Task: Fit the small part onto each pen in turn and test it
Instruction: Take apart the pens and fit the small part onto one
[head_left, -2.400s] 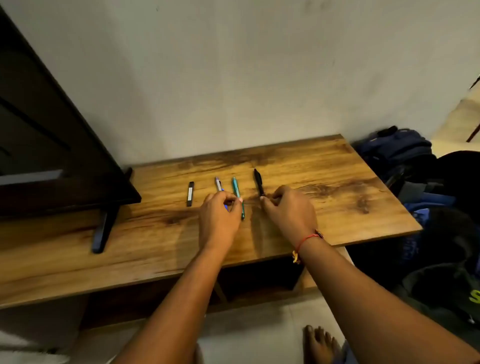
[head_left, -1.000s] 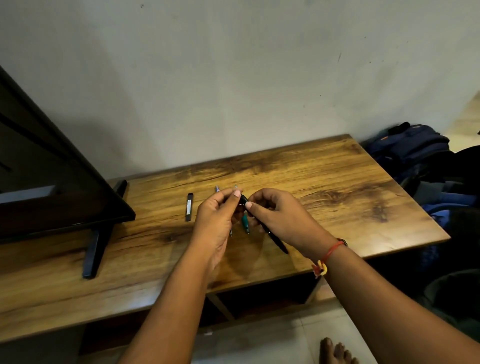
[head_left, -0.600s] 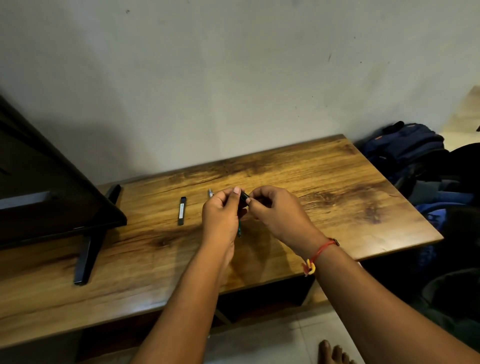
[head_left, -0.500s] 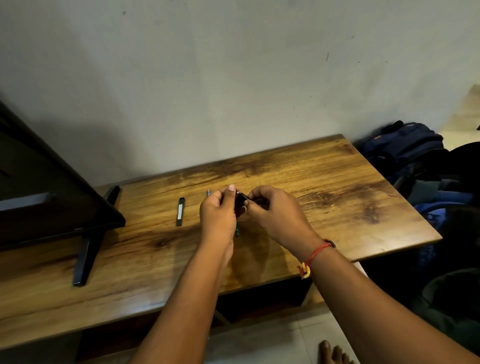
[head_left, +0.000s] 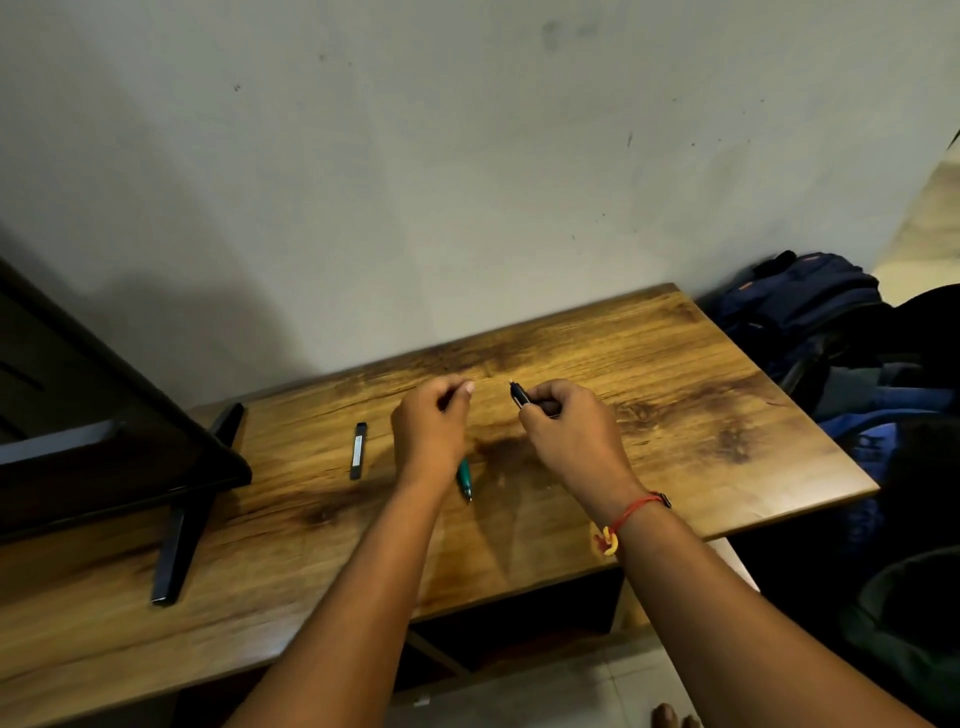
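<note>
The hands have drawn apart. The right hand (head_left: 571, 441) grips the black pen (head_left: 521, 399) above the wooden table (head_left: 675, 415), tip exposed. The left hand (head_left: 428, 431) is curled in a pinch, and what it holds cannot be determined. Risk: if the small part is pinched there, a loose hold could drop it.

wooden table (head_left: 675, 415) | on it: black case (head_left: 358, 450), teal pen (head_left: 464, 478), TV stand (head_left: 177, 545)
</note>
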